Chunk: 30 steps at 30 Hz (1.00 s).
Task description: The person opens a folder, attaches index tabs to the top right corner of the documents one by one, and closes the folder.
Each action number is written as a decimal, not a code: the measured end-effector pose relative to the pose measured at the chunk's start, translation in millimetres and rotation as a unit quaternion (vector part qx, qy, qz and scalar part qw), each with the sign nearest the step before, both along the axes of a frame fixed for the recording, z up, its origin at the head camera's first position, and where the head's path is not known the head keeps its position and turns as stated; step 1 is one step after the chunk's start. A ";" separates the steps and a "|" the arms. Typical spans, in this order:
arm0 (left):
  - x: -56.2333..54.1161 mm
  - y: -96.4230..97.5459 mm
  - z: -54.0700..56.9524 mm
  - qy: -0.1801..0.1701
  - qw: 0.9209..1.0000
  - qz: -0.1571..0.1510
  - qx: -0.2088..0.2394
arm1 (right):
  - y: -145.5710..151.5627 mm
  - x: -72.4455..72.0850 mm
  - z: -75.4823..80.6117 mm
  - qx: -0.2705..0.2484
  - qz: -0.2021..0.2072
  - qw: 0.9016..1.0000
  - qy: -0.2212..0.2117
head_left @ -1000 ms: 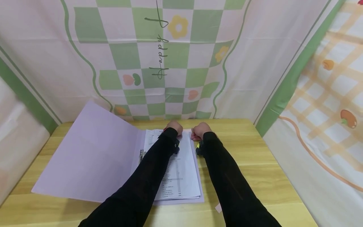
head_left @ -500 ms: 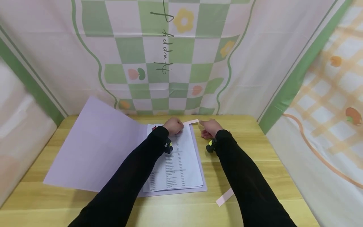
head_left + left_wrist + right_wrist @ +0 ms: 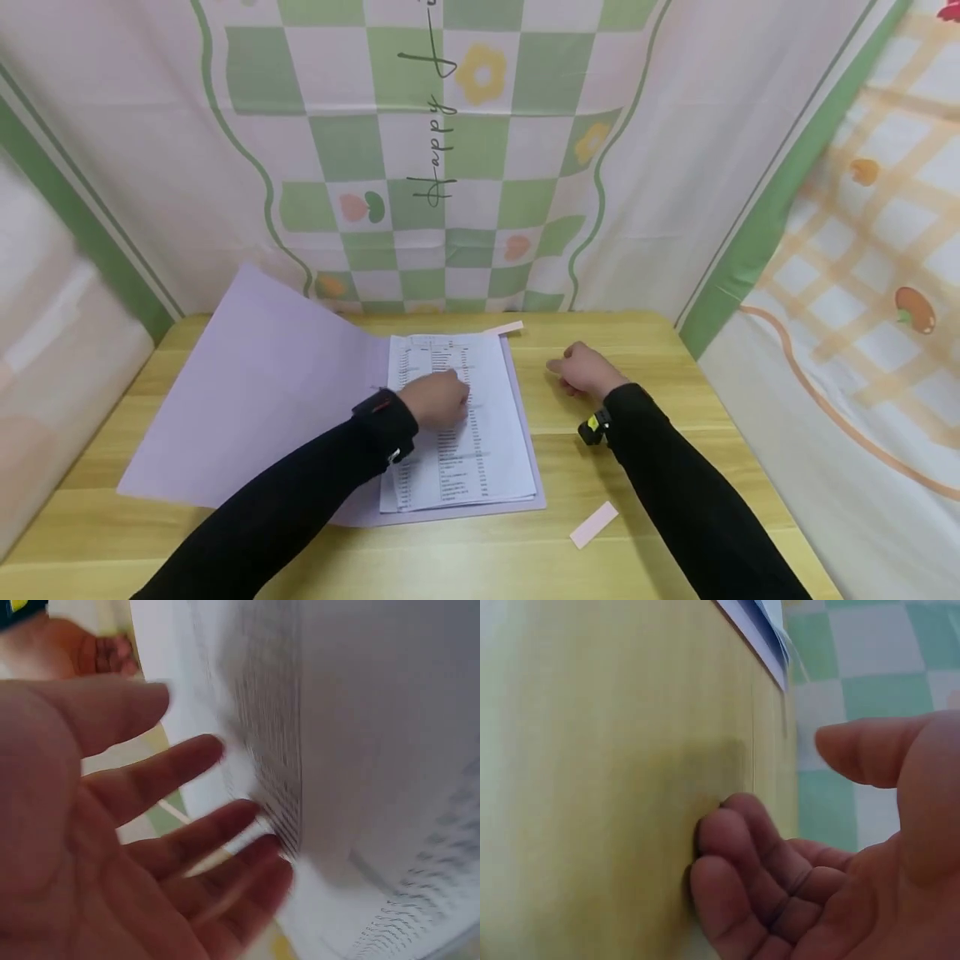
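Observation:
A lilac folder (image 3: 262,408) lies open on the table, its cover turned to the left. Printed sheets (image 3: 495,442) rest in a stack on its right half. My left hand (image 3: 437,400) is over these sheets; the left wrist view shows its fingers (image 3: 180,761) spread and loosely bent, gripping nothing. To the right of the folder, my right hand (image 3: 588,371) is low over the bare wood with nothing in its grasp. Its fingers (image 3: 724,900) are loosely curled near the tabletop and the thumb stands apart. A pale pink paper strip (image 3: 510,328) sticks out from the stack's top right corner.
A second pink strip (image 3: 594,525) lies on the wooden table (image 3: 675,533), near the front right. Behind the table hangs a green and white checked cloth (image 3: 480,150); patterned cloth (image 3: 870,333) also covers the right side.
Both hands have drawn back from the sheets' top edge, the left down over the page, the right rightward. The strip there is left uncovered, and the front strip now shows whole.

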State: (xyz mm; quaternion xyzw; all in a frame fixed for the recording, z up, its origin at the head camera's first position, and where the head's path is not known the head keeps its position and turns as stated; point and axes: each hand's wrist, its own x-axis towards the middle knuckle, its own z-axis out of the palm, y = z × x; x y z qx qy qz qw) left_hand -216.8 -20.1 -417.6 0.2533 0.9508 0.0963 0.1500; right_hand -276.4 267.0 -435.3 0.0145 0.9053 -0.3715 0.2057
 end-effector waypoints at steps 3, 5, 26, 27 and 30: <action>30.9 -4.2 3.3 0.018 0.999 -0.019 -0.045 | 1.7 16.9 -0.7 0.044 0.030 0.998 0.018; 49.0 -5.9 6.4 0.023 0.998 -0.025 -0.059 | 1.7 29.5 0.4 0.062 0.047 0.997 0.030; 101.6 -29.7 -14.2 0.107 0.990 -0.091 -0.030 | -29.3 118.1 18.0 0.083 0.121 0.985 0.088; 102.2 -30.5 -14.3 0.108 0.990 -0.090 -0.027 | -31.5 119.5 17.3 0.080 0.125 0.985 0.090; 103.7 -30.6 -14.8 0.107 0.990 -0.085 -0.020 | -39.1 122.6 14.1 0.079 0.137 0.982 0.102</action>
